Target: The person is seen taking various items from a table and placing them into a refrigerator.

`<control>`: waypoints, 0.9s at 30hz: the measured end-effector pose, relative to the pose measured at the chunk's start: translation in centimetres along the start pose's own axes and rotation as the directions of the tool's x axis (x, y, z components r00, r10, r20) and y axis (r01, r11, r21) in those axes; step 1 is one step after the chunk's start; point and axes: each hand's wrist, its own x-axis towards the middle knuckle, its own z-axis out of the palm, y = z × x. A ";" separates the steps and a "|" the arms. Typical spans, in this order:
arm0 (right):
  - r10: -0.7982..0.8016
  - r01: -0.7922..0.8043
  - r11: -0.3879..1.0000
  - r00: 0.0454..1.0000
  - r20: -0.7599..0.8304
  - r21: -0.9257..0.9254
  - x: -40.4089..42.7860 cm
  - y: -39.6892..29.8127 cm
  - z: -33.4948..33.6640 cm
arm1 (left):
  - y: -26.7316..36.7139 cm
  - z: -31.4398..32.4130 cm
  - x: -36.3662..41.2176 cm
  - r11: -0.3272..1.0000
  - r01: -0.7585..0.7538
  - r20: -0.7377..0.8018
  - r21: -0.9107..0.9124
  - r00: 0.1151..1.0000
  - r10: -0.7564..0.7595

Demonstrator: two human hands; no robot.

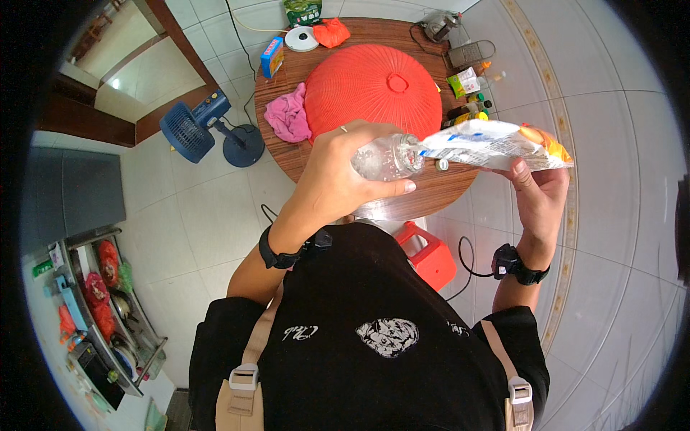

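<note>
My left hand (339,167) is wrapped around a clear glass jar (380,157), tilted on its side with its mouth to the right. White grains lie in the jar and cling to its wall. My right hand (533,186) grips a white and orange plastic packet (485,144) from below. The packet's narrow left end is at the jar's mouth; whether grains are flowing cannot be told. Below the packet, a small round lid (442,164) lies on the round wooden table (426,196). A large red domed food cover (366,91) stands just beyond my hands.
A pink cloth (288,114) and a blue box (272,57) are at the table's left. Bottles (469,109), a metal grater (471,55) and a glass pot (442,27) line the right. A red plastic stool (431,258) stands below; a blue fan (194,129) is at left.
</note>
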 end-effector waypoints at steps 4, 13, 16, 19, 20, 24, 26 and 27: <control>-0.010 0.010 0.997 1.000 0.001 -0.078 0.0 0.1 -0.6 | 0.0 0.1 0.2 1.000 0.010 0.019 0.002 1.000 -0.010; 0.021 -0.020 1.000 0.998 -0.052 0.012 0.1 -0.5 0.5 | -0.3 0.9 0.3 0.997 -0.033 -0.052 -0.064 0.998 0.030; -0.001 0.001 1.000 0.999 -0.049 0.003 0.3 -0.4 0.1 | -0.3 0.8 0.3 0.997 -0.034 -0.044 -0.068 0.999 0.031; -0.056 0.058 0.992 0.998 0.022 -0.116 0.5 -0.2 -0.6 | -0.4 0.6 0.3 0.997 -0.023 -0.040 -0.071 0.999 0.020; -0.054 0.056 0.992 0.998 0.021 -0.118 0.6 -0.4 -0.6 | -0.4 0.6 0.4 0.998 -0.025 -0.040 -0.053 0.999 0.023; -0.082 0.087 0.982 0.996 0.032 -0.168 1.1 -0.8 -0.6 | -0.2 0.5 0.5 0.998 -0.020 -0.038 -0.054 0.999 0.018; -0.094 0.101 0.978 0.994 0.047 -0.181 1.3 -0.9 -0.6 | -0.4 0.6 0.4 0.997 -0.005 -0.026 -0.075 1.000 0.003; -0.079 0.086 0.978 0.996 0.045 -0.188 1.3 -1.0 -0.5 | -0.5 0.6 0.4 0.995 0.012 -0.010 -0.096 1.000 -0.013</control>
